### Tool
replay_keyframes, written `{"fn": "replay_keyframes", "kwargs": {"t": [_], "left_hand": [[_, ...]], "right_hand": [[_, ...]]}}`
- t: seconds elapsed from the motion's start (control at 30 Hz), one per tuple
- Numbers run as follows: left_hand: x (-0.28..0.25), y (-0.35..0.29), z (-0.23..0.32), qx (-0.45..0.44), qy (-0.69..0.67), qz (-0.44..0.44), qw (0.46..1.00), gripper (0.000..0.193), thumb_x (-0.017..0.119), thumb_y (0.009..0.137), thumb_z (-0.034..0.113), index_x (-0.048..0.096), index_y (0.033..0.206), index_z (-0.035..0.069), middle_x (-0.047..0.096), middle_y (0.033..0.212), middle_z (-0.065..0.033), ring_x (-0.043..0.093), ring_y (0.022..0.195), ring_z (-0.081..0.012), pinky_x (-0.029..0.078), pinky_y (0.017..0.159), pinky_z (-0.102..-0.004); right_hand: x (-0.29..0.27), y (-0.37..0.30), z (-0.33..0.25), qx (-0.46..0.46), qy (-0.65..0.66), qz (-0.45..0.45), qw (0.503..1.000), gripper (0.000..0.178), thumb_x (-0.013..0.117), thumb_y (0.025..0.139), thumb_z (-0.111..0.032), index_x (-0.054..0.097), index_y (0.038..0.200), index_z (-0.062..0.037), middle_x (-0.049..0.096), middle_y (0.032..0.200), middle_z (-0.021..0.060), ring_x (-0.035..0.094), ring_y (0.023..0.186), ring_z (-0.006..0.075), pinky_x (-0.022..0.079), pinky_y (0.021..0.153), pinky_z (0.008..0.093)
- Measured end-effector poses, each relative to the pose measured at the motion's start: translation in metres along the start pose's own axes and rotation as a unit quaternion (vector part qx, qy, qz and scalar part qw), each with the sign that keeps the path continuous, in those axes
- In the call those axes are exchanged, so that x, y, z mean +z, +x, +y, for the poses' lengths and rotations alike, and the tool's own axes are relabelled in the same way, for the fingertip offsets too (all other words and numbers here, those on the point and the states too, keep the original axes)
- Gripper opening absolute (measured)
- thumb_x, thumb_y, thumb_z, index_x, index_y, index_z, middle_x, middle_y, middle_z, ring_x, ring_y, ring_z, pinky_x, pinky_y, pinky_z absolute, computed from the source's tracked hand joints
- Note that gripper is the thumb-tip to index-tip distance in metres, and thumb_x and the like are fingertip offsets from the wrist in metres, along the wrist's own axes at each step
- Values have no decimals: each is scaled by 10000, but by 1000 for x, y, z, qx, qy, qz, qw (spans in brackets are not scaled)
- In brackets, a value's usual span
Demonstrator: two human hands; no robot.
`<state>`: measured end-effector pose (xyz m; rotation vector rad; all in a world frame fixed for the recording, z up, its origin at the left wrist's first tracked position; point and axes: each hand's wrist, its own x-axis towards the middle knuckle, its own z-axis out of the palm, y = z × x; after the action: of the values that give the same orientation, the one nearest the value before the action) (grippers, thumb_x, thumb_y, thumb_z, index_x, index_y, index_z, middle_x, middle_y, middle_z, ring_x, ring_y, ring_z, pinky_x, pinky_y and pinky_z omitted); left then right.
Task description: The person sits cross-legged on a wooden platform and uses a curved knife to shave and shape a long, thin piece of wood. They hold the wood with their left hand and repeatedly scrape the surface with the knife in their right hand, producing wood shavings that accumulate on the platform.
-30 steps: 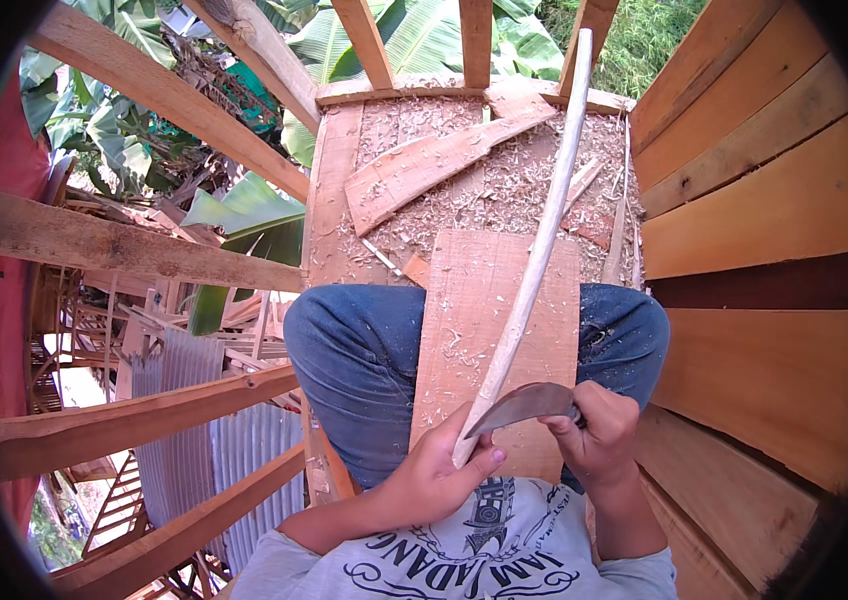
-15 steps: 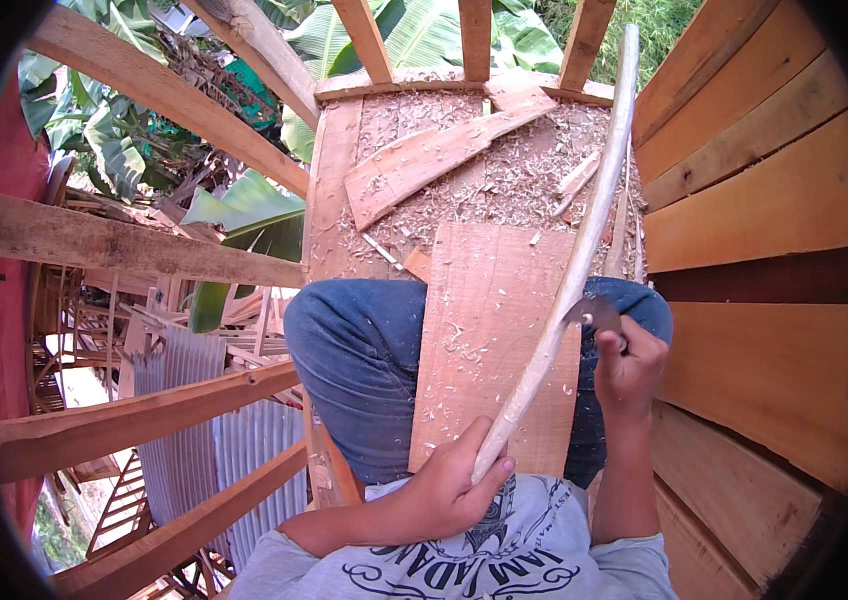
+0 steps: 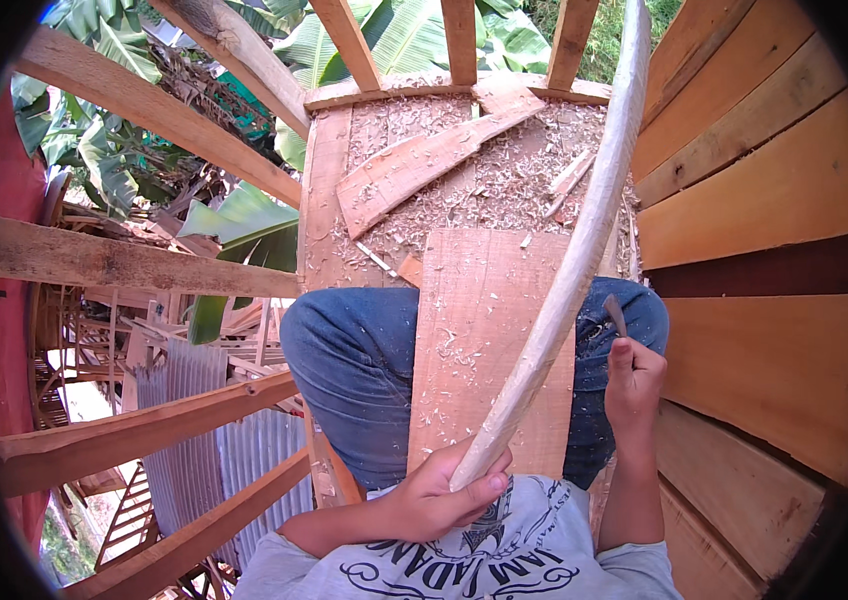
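My left hand [image 3: 444, 497] is wrapped round the lower end of a long, slightly curved pale wooden stick [image 3: 561, 305], close to my shirt. From there the stick slants up and to the right, past the top of the view. My right hand [image 3: 634, 388] grips a knife [image 3: 616, 316] upright, its dark blade showing above the thumb and its handle hidden in my fist. The blade is apart from the stick, over my right knee. Across my lap lies a flat wooden board [image 3: 464, 350] sprinkled with small shavings, beneath the stick.
Beyond my knees, curled shavings cover a plank floor [image 3: 329, 225], where a cut wooden piece [image 3: 414, 165] lies. Plank walling [image 3: 764, 340] rises close on my right. Spaced wooden rails [image 3: 144, 255] stand on the left, with banana leaves and corrugated sheets [image 3: 184, 430] outside.
The knife has come off the stick and moved down and right, its blade turned. The stick now appears larger and raised nearer the view, with my left hand still on its lower end.
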<state>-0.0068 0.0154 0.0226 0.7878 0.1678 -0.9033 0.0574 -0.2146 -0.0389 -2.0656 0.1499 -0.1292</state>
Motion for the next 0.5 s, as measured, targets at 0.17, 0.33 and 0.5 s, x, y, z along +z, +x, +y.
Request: {"fn": "replay_keyframes", "kwargs": {"t": [0.17, 0.33, 0.5], "left_hand": [[1, 6, -2, 21, 20, 55, 998, 165, 483, 1005, 199, 439, 1016, 40, 386, 687, 50, 364, 526, -17, 299, 459, -192], [2, 7, -5, 16, 78, 89, 993, 222, 483, 1005, 215, 450, 1129, 34, 404, 695, 52, 374, 542, -19, 306, 467, -200], [4, 11, -8, 7, 74, 58, 996, 142, 478, 1003, 185, 414, 1025, 59, 396, 717, 36, 353, 509, -33, 275, 452, -205]], "right_hand": [[2, -20, -29, -172, -77, -83, 979, 658, 658, 781, -598, 412, 543, -36, 360, 479, 89, 427, 404, 245, 328, 406, 334], [14, -4, -26, -279, -154, -84, 944, 660, 706, 647, -652, 382, 510, -94, 368, 462, 58, 445, 381, 246, 343, 379, 342], [22, 5, -4, -236, -125, -12, 964, 678, 660, 761, -630, 400, 528, -48, 334, 453, 58, 414, 394, 216, 322, 409, 344]]}}
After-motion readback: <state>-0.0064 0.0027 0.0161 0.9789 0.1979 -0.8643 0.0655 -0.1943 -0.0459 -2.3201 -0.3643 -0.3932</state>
